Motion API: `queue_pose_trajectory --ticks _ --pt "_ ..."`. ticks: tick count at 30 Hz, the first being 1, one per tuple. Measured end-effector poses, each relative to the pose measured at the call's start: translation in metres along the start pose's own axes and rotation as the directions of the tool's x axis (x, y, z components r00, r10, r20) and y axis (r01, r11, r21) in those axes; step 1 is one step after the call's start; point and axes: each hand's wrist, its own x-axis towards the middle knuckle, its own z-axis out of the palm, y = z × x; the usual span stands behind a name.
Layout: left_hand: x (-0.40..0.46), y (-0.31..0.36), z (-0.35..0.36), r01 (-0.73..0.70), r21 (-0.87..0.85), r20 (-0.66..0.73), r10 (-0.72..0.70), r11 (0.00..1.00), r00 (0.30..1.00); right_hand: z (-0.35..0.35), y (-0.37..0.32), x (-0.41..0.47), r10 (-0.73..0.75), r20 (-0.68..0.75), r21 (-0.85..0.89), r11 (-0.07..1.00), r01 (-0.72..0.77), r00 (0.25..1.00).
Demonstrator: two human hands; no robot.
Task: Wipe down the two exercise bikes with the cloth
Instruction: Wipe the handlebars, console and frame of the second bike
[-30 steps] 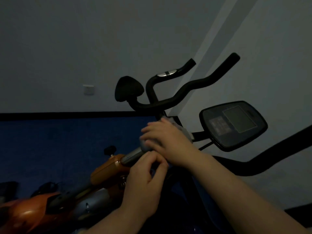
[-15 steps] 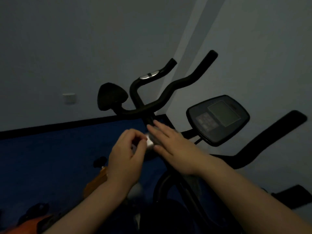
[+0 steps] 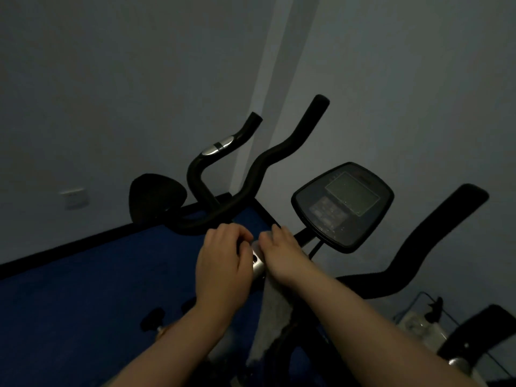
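In the dim room, a bike's black curved handlebars (image 3: 251, 180) rise above a silver post (image 3: 258, 265). My left hand (image 3: 223, 263) is curled around the post's left side. My right hand (image 3: 282, 255) presses the grey cloth (image 3: 272, 317) against the post's right side, and the cloth hangs down below my wrist. A dark console (image 3: 343, 205) with a screen stands just right of my hands. A second black handlebar (image 3: 435, 233) sweeps up at the right.
A black padded piece (image 3: 156, 196) stands left of the handlebars. Blue flooring (image 3: 97, 289) meets the grey walls at a black skirting. A black knob (image 3: 152, 319) sits low by my left forearm. A wire holder with a bottle (image 3: 418, 325) is at lower right.
Both hands have moved up the post toward the handlebars. My left hand rose from under the right to sit beside it. The orange frame has dropped out of view.
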Motion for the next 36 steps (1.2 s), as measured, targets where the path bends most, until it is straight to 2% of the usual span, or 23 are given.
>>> queue_pose_trajectory --ticks 3,8,9,12,15,17,18,20,23,25,27,29,31,32,33,34,36 --pt "0.001 -0.001 0.001 -0.002 0.006 0.024 0.002 1.000 1.000 -0.007 -0.009 0.016 0.135 -0.005 0.047 0.990 -0.135 0.991" --pt "0.002 -0.004 0.000 -0.030 0.006 0.067 0.029 1.000 0.997 -0.001 -0.011 -0.017 0.124 -0.049 0.282 0.954 -0.106 0.991" --pt "0.002 -0.005 0.000 -0.026 0.001 0.068 0.026 1.000 0.997 0.000 -0.009 -0.026 0.137 -0.057 0.290 0.950 -0.115 0.989" --pt "0.003 -0.005 0.000 -0.022 -0.022 0.062 0.023 1.000 0.998 0.004 -0.012 -0.029 0.221 -0.120 0.165 0.966 -0.200 0.968" --pt "0.003 -0.003 0.000 -0.007 -0.055 0.050 0.009 0.998 0.999 0.006 -0.027 -0.012 0.146 -0.091 -0.012 0.989 -0.148 0.985" --pt "0.001 -0.002 -0.001 0.011 -0.075 0.049 -0.007 0.997 0.999 0.003 -0.025 -0.012 0.052 -0.068 -0.054 0.997 -0.055 0.996" --pt "0.001 -0.002 -0.001 0.017 -0.082 0.049 -0.013 0.996 0.999 0.000 -0.021 -0.017 -0.002 -0.042 -0.057 0.998 -0.001 0.999" --pt "0.001 -0.002 -0.002 0.033 -0.086 0.055 -0.028 0.996 0.998 -0.007 -0.012 -0.035 -0.037 -0.040 0.046 0.998 0.039 0.999" --pt "0.003 -0.001 -0.003 0.063 -0.086 0.075 -0.057 0.994 0.996 -0.026 0.001 -0.053 -0.028 -0.198 0.165 0.984 0.061 0.980" --pt "0.006 0.000 -0.006 0.060 -0.105 0.111 -0.048 0.993 0.993 -0.054 0.013 -0.051 0.042 -0.321 0.223 0.974 0.032 0.946" --pt "0.014 0.008 -0.008 -0.017 -0.084 0.147 0.029 0.996 0.989 -0.088 0.031 -0.042 0.090 -0.460 0.199 0.980 0.004 0.883" --pt "0.024 0.022 -0.005 -0.098 -0.043 0.167 0.104 0.994 0.981 -0.120 0.046 -0.028 0.062 -0.595 0.123 0.992 0.015 0.802" --pt "0.035 0.033 0.003 -0.115 -0.021 0.214 0.116 0.993 0.970 -0.139 0.054 -0.005 0.022 -0.686 0.121 0.989 0.084 0.727" --pt "0.038 0.035 0.009 -0.106 0.005 0.257 0.102 0.994 0.961 -0.142 0.055 0.009 0.024 -0.701 0.144 0.984 0.109 0.713" --pt "0.041 0.035 0.015 -0.103 0.057 0.308 0.080 0.993 0.948 -0.141 0.055 0.024 0.027 -0.681 0.157 0.982 0.110 0.732" --pt "0.042 0.033 0.020 -0.115 0.127 0.353 0.063 0.985 0.934 -0.136 0.056 0.037 0.016 -0.617 0.111 0.992 0.067 0.787" --pt "0.041 0.028 0.026 -0.164 0.236 0.396 0.059 0.958 0.916 -0.115 0.060 0.057 -0.046 -0.419 -0.175 0.984 -0.030 0.907"
